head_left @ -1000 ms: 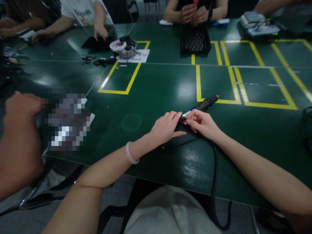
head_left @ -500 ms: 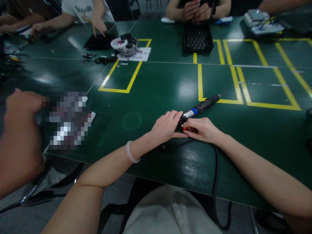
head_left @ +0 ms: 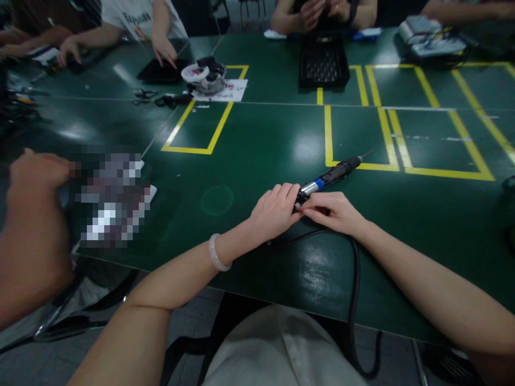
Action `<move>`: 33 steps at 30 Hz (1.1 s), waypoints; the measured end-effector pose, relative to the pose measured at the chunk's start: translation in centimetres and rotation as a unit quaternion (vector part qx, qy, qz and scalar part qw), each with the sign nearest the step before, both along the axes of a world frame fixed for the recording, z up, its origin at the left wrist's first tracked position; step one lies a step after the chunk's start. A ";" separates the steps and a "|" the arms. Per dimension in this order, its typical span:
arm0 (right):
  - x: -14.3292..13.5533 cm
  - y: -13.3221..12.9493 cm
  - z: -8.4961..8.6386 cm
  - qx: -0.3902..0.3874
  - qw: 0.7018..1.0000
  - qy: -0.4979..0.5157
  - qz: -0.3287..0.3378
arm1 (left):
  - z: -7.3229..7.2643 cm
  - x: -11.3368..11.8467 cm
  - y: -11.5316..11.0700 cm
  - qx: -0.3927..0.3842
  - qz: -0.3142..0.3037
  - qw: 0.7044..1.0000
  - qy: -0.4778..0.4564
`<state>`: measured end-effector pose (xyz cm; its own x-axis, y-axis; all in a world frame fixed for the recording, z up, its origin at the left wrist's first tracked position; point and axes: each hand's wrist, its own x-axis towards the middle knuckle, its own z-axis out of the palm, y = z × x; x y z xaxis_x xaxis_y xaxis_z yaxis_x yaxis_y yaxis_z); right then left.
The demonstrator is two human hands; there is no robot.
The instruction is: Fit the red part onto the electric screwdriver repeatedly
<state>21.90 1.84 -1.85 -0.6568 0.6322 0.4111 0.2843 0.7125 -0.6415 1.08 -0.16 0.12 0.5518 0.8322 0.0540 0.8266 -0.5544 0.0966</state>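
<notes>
At the left edge of the green table (head_left: pixel 265 139), a co-worker's hand (head_left: pixel 38 169) is positioned well apart from the work. A pale bracelet (head_left: pixel 219 252) encircles the wrist of the left hand (head_left: pixel 273 212). This hand grips the rear of the power screwdriver (head_left: pixel 340 170), which lies on the table, bit directed away and rightward, front end across yellow tape (head_left: pixel 389 139). The right hand (head_left: pixel 333 212) adjoins that rear section, thumb and fingertips drawn close together; whether they hold a part cannot be determined. A black cable (head_left: pixel 356 289) descends below it.
</notes>
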 end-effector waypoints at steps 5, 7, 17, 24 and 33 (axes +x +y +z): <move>0.5 0.5 -0.4 -0.075 0.993 0.054 -0.077 | 0.3 0.4 -0.1 -0.006 0.012 1.000 -0.005; 0.6 0.6 -0.4 -0.085 0.991 0.055 -0.087 | 0.2 0.2 0.1 0.000 0.014 1.000 -0.004; 0.5 0.6 -0.2 -0.100 0.990 0.031 -0.093 | 0.2 -3.4 2.4 0.015 0.065 0.998 0.017; 0.5 0.7 -0.2 -0.106 0.990 0.024 -0.088 | 0.4 -8.8 5.8 -0.009 0.178 0.984 0.027; 0.4 0.7 -0.3 -0.100 0.991 0.024 -0.085 | -0.6 -17.6 11.2 0.006 0.341 0.939 0.048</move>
